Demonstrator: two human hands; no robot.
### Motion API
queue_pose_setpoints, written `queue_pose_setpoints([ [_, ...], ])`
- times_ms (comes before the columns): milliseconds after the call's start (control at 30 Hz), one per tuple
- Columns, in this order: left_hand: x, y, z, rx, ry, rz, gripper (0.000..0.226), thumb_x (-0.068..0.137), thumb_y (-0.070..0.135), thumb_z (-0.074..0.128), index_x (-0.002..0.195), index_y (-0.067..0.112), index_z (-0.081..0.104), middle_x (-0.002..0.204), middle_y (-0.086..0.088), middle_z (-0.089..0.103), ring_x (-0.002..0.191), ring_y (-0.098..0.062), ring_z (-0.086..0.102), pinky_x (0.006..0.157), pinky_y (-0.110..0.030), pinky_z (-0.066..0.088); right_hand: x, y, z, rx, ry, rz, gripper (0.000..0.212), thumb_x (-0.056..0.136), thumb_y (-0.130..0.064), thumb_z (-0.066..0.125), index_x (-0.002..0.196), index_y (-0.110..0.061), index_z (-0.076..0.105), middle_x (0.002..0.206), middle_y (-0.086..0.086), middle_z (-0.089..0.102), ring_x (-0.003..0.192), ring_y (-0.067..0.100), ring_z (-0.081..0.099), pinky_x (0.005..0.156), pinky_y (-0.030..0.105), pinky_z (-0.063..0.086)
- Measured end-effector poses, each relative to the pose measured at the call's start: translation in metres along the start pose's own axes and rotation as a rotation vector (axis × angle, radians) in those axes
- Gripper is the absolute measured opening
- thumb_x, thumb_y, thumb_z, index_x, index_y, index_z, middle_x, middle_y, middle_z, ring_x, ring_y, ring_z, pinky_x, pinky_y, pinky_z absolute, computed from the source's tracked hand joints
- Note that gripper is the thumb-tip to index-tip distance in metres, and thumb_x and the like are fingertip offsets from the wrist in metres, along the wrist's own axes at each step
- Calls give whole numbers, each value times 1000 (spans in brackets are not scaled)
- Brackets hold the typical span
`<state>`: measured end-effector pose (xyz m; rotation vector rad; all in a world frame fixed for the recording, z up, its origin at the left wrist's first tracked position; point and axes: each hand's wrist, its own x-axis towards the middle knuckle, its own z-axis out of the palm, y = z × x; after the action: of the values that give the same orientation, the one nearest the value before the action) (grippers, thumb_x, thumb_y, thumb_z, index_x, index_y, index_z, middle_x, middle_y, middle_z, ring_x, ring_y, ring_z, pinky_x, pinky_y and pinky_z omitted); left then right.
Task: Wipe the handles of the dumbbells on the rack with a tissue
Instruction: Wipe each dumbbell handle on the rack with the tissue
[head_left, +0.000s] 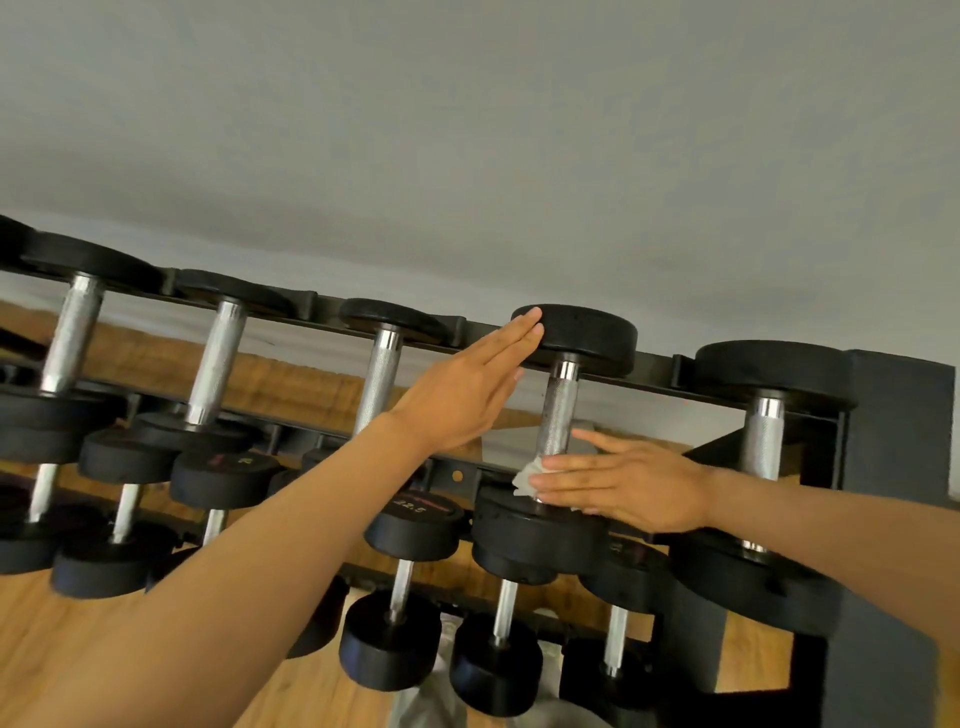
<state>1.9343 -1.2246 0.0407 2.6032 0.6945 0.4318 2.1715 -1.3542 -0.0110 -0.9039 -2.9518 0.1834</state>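
A black rack holds a top row of black dumbbells with knurled chrome handles. My left hand reaches out flat, its straight fingertips touching the far head of the fourth dumbbell. My right hand lies flat with straight fingers, pressing a crumpled white tissue against the lower end of that dumbbell's handle, just above its near head. Most of the tissue is hidden under my fingers.
Other dumbbell handles stand to the left and right on the top row. A lower tier carries smaller dumbbells. A grey wall rises behind and wooden floor shows below. The rack's black end panel stands at the right.
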Motion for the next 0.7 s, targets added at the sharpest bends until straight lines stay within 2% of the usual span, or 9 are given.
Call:
queue_pose_setpoints([
  [100,0,4,0,0,-22,-19,60,103,38,22,157,12,24,166,5,10,148,-10,23,110,-32,42,5,26,-9,-136,33,-33,54,95,-13,46,148,-15,36,156,1,32,148,15,17,122,46,1],
  [167,0,6,0,7,-24,-30,61,103,40,21,157,11,23,166,4,10,148,-10,21,111,-33,42,8,39,-14,-207,129,182,53,97,-10,41,149,-9,31,158,8,25,150,15,6,123,39,0],
  [233,0,7,0,14,-17,-31,61,103,40,21,156,10,23,165,3,11,149,-12,22,113,-35,40,11,35,-13,-215,185,386,46,106,-19,22,149,-2,27,158,13,22,150,16,-4,122,33,-2],
  [300,0,9,-1,28,-23,-35,62,103,41,21,156,10,23,164,4,10,148,-15,27,111,-37,43,17,16,-3,-144,194,504,51,106,-26,16,151,-4,19,159,14,19,150,18,-6,122,32,-4],
  [367,0,11,-3,51,-32,-48,62,103,42,19,157,12,23,164,6,8,145,-15,33,106,-35,48,17,-5,3,10,167,471,54,103,-27,24,154,-11,13,161,8,13,150,16,-3,121,31,-4],
  [433,0,14,-5,84,-40,-49,62,103,41,20,157,11,24,165,5,9,145,-15,34,102,-35,51,8,-17,4,119,71,304,54,100,-23,28,153,-14,21,160,3,16,150,12,3,121,29,-4],
  [533,1,18,-8,154,-55,-47,59,104,37,24,156,7,26,166,-4,13,141,-20,41,96,-27,50,2,-14,0,109,4,205,51,103,-26,27,153,-17,24,161,-1,16,150,11,7,121,31,0],
  [633,4,23,-10,219,-34,51,54,106,29,30,153,1,32,163,-12,22,143,-25,39,106,-28,41,6,-21,3,49,24,364,53,104,-29,22,155,-16,16,163,0,7,150,12,0,121,31,-5],
  [700,10,21,-9,259,-48,151,52,106,24,32,152,-1,32,162,-15,25,147,-25,30,117,-34,31,10,-33,0,132,64,529,55,105,-32,19,155,-17,2,162,-3,-12,147,9,-16,120,29,-10],
])
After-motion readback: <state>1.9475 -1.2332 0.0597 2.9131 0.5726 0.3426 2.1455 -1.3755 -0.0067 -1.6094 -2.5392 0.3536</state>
